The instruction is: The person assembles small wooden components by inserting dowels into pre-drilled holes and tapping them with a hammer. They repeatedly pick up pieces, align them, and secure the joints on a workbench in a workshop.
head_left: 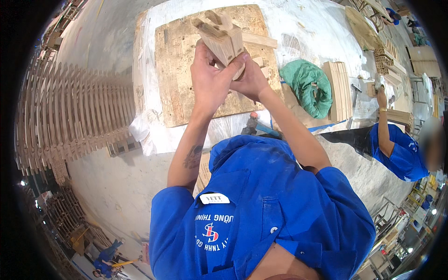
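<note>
Both my hands are closed around a bundle of short wooden pieces (225, 45), raised above the worktable. My left hand (208, 74) grips it from the left, with the thumb laid across its lower end. From the right, my right hand (251, 79) wraps the same bundle near its bottom. The upper ends of the pieces look notched and angled, one with a darker face. Beneath lies a worn wooden board (179, 93), with a loose wooden strip (259, 40) and small wood pieces partly hidden behind my hands.
Right of the board sit a green sack (305, 88) and a stack of wooden strips (338, 91). A power tool (254, 125) lies at the table's near edge. Racked slats (79, 112) stand at left. A co-worker in blue (396, 151) works at right.
</note>
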Demonstrator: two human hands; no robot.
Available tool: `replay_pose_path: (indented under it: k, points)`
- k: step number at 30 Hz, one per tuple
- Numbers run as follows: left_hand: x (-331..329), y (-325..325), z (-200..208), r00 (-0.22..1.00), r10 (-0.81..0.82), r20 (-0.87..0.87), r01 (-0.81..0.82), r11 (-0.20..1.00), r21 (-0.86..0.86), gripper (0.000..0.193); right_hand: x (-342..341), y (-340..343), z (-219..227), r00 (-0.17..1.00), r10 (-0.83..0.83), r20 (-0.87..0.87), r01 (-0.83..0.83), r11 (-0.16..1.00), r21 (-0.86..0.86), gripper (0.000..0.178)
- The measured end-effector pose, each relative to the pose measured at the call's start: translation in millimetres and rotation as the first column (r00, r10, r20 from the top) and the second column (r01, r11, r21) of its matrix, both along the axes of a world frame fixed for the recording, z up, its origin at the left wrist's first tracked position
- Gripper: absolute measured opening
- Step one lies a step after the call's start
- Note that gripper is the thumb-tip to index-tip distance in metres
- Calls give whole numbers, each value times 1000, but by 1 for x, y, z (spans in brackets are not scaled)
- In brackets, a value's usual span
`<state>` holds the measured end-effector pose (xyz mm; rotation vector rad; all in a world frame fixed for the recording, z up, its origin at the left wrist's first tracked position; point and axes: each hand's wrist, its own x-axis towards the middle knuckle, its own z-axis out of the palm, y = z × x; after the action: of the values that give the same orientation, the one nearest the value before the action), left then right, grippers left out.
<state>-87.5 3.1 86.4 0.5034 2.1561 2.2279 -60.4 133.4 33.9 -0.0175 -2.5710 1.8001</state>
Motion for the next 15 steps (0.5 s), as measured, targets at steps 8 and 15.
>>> replay_pose_path:
  k: [8,15]
  points:
    - [19,-10,33,285,-722,-631,-57,644,-763,45,10,56,13,907,366,207,-114,687,-717,85]
    - [27,3,-12,-6,-975,-224,-86,224,-971,37,-35,21,26,936,259,239,-48,766,-641,49]
